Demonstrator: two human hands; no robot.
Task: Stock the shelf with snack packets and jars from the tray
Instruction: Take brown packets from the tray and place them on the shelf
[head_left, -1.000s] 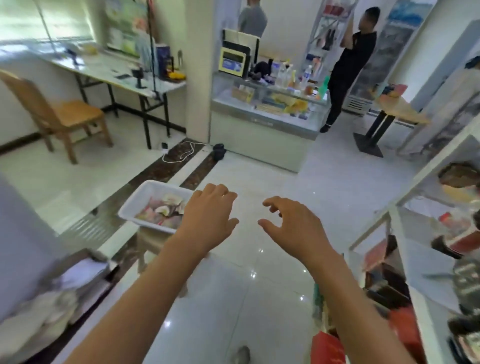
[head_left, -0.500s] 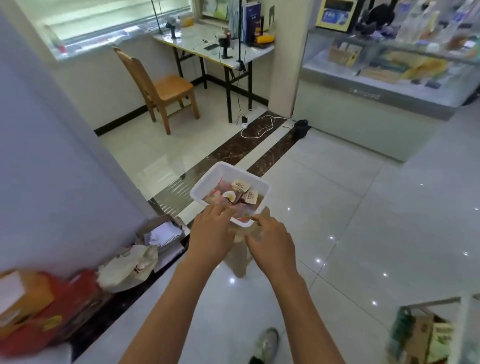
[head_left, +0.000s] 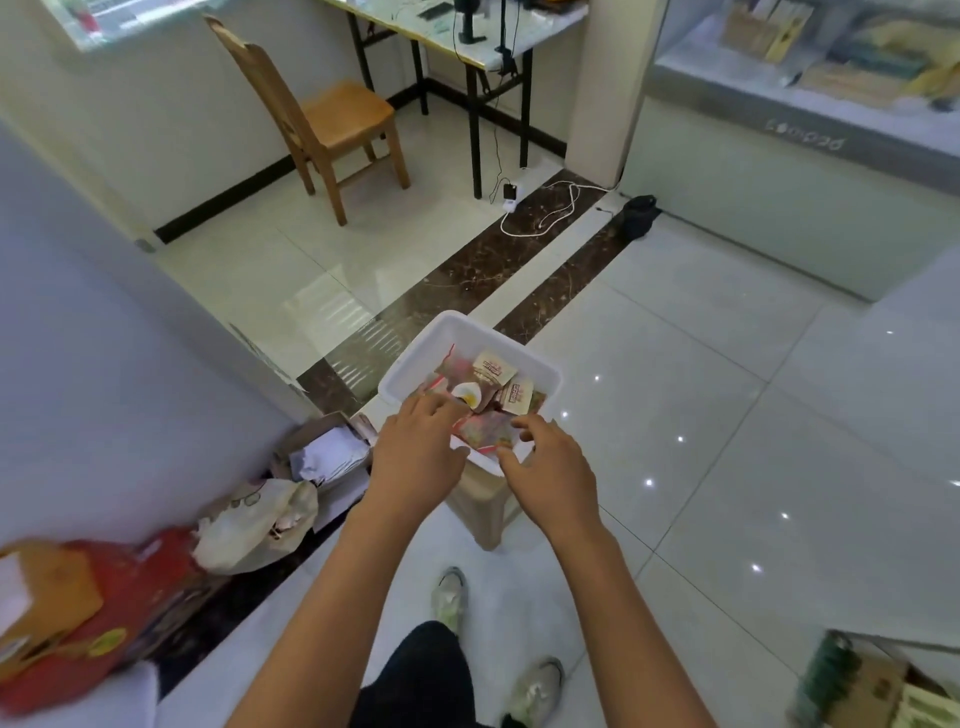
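Observation:
A white tray (head_left: 540, 371) stands on a beige stool (head_left: 483, 509) on the floor and holds several snack packets (head_left: 493, 369). A pinkish packet (head_left: 483, 434) lies at the tray's near rim between my hands. My left hand (head_left: 415, 452) reaches over the near left rim, its bent fingers resting on the packets beside the pinkish one. My right hand (head_left: 553, 470) is at the near right rim, thumb and forefinger pinching that packet's right corner. A blurred corner of the shelf (head_left: 883, 686) with boxed goods shows at the bottom right.
Cartons, paper and a white bag (head_left: 254, 525) are piled along the grey wall to the left. A wooden chair (head_left: 332, 119) and a desk stand farther back. White cables (head_left: 545, 213) lie on the floor by a glass counter (head_left: 800, 156). My shoes (head_left: 452, 592) are just behind the stool.
My view turned from the shop and shelf down to the tray. Both hands came from mid-air to the tray's near rim, and the right thumb and forefinger closed on the pinkish packet.

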